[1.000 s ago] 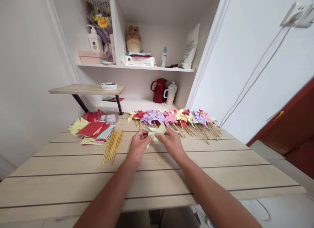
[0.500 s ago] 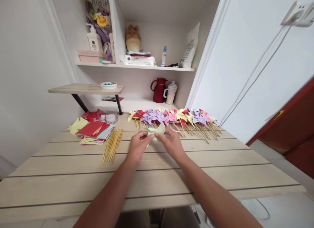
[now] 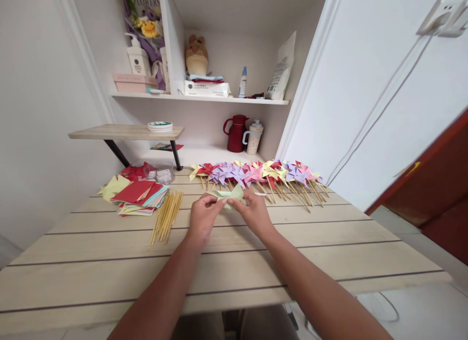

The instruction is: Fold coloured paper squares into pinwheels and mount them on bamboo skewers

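Both of my hands pinch a pale green paper pinwheel above the middle of the table. My left hand grips its left side and my right hand its right, thumbs almost meeting at the centre. Folded corners stick up behind my fingers; its underside is hidden. Beyond the hands lies a long row of paper pinwheels on sticks, in purple, red, pink and yellow. Left of my left hand is a bundle of thin wooden sticks, beside a stack of coloured paper squares.
A clear plastic box with small white pieces sits behind the paper stack, near red folded paper. A small raised shelf with black legs bears a white roll of tape. A red jug and a cup stand at the back.
The fingers have shifted slightly on the green paper, and my thumbs now sit closer together at its centre. The whole view has moved a little; the other things stay where they were.
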Tool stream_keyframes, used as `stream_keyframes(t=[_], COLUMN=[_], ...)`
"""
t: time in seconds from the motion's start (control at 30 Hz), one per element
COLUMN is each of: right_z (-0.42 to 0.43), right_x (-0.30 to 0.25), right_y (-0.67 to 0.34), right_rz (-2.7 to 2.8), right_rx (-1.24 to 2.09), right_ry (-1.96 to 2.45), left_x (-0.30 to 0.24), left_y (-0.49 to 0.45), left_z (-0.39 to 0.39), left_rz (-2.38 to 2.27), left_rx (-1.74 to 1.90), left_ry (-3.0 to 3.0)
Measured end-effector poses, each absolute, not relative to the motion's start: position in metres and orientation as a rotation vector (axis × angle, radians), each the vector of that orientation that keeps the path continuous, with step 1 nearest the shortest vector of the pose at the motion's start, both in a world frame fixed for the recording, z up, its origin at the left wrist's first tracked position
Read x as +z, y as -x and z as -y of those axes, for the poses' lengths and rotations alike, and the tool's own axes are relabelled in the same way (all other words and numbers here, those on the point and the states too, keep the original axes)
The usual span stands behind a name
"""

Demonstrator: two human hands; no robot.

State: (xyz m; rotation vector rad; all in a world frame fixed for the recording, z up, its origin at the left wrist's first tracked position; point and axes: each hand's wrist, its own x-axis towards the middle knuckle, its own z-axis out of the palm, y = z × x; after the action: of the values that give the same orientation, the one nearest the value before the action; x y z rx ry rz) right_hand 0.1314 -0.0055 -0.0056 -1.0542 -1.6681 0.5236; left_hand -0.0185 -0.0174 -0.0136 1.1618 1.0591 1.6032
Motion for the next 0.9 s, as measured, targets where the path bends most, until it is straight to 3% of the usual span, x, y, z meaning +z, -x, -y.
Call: stream_keyframes(t=[0.33,0.5,0.7,0.9], right_z=[-0.01,-0.018,-0.014,-0.014], right_x=[0.017,0.015,0.003,0.0], right_y=[-0.18,-0.219,-0.226,-0.209], right_rz=[1.102,0.936,1.502,1.703], right_rx=[0.621,0.534,0.331,0.14], right_ry=[0.861,0.984,1.517,1.755], left_x=[-0.019,-0.015,-0.014,-0.016], left_y=[0.047,0.047,0.046,0.047], left_z=[-0.002,-0.002,-0.002,-0.003], left_rz=[-1.012,-0.949,-0.949,-0.975], left_rx=[1.74,1.728,1.705,1.691], left_ry=[-0.634,-0.542,-0.552,-0.62])
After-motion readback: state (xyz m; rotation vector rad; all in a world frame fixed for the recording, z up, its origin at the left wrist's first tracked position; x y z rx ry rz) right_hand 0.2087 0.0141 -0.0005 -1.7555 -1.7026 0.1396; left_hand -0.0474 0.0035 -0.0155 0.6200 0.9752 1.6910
